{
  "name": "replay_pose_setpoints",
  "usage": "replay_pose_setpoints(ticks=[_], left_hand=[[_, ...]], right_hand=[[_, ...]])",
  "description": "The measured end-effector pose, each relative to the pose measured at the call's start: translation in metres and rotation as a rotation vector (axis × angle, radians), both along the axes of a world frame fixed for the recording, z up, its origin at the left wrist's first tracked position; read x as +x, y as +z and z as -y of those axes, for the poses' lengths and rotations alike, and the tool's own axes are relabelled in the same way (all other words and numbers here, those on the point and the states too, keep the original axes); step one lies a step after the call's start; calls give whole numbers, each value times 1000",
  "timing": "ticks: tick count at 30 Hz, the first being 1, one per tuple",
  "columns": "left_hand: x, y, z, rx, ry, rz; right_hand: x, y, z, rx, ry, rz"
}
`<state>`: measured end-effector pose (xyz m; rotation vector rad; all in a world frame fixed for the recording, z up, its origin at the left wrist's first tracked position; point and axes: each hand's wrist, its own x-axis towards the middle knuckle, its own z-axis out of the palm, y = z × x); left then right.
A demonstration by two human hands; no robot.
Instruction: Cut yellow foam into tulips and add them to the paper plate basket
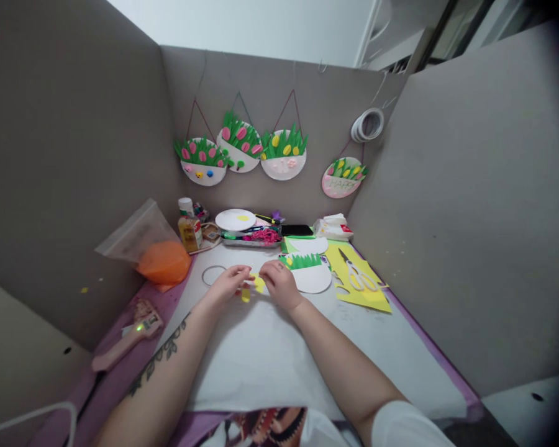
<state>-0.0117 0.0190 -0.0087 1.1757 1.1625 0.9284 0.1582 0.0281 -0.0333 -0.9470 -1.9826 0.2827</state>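
Small yellow paper pieces (259,284) show between my two hands, above the white work surface (261,347). My left hand (235,280) has its fingers closed on a yellow piece, and another bit of yellow (246,295) shows just below its fingertips. My right hand (279,282) pinches at the right side of the yellow paper. Just beyond my right hand lies a white rounded paper shape (313,279) with green paper grass and a small yellow piece along its top. A thin ring (213,275) lies left of my left hand.
White-handled scissors (359,276) lie on a yellow sheet (370,300) at right. A pink glue gun (130,338) and a bag of orange material (164,261) are at left. Behind stand a supply tray (251,242), bottles (189,233) and a white plate (233,219). Decorated plates (284,166) hang on the partition.
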Motion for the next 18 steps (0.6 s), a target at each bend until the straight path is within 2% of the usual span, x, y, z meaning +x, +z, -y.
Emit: replay_pose_setpoints(ticks=[2, 5, 8, 12, 18], left_hand=[[-1, 0, 0, -3, -29, 68], [-2, -3, -2, 118, 38, 45], [-1, -4, -4, 272, 91, -32], [1, -4, -3, 413, 68, -119], [2, -3, -1, 369, 18, -168]], right_hand=[[-1, -1, 4, 63, 29, 65], [-3, -2, 5, 56, 8, 16], [-7, -2, 1, -101, -43, -153], [-12, -3, -4, -388, 18, -299], [-11, -5, -8, -531, 38, -447]])
